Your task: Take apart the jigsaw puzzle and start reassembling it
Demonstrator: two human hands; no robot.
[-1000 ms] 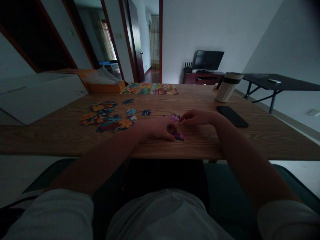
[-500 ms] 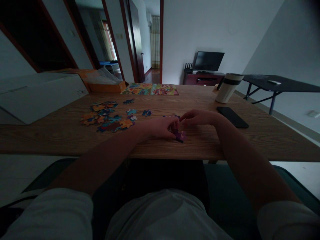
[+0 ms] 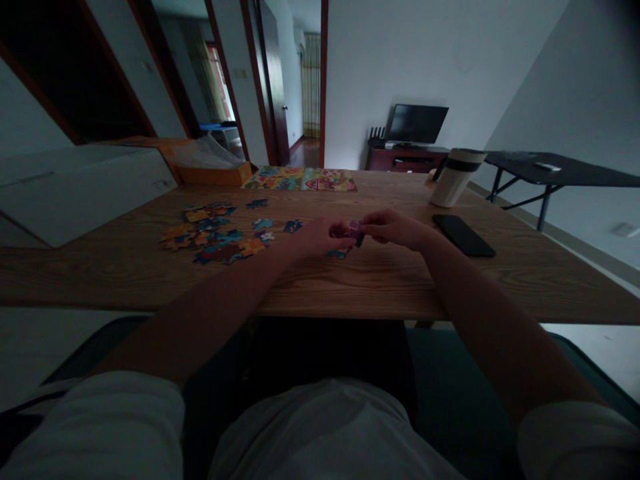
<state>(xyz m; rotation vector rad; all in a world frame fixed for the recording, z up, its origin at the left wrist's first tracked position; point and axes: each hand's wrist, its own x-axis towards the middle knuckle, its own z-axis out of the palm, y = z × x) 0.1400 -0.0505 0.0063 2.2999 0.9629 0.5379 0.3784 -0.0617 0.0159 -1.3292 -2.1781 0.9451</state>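
Note:
Between my two hands is a purple jigsaw puzzle piece (image 3: 355, 227), raised a little off the table. My left hand (image 3: 330, 237) pinches it from the left, with fingers curled. On its right edge my right hand (image 3: 387, 227) is closed, thumb and fingertips together. Under my left hand, a teal puzzle piece (image 3: 337, 253) lies partly covered on the wood. A dark blue piece (image 3: 293, 227) rests just left of that hand. Farther left spreads a heap of loose puzzle pieces (image 3: 220, 243) in orange, teal and brown.
On the wooden table (image 3: 395, 287) a black phone (image 3: 464, 235) lies right of my hands, with a white tumbler (image 3: 456, 179) behind it. A colourful picture sheet (image 3: 303, 179) lies at the far edge. An orange box (image 3: 213, 175) and a white box (image 3: 85, 190) stand at the left.
Both hands have moved away from me and slightly up, with the purple piece lifted from the table. My right hand has closed on its edge. The teal piece now shows beneath.

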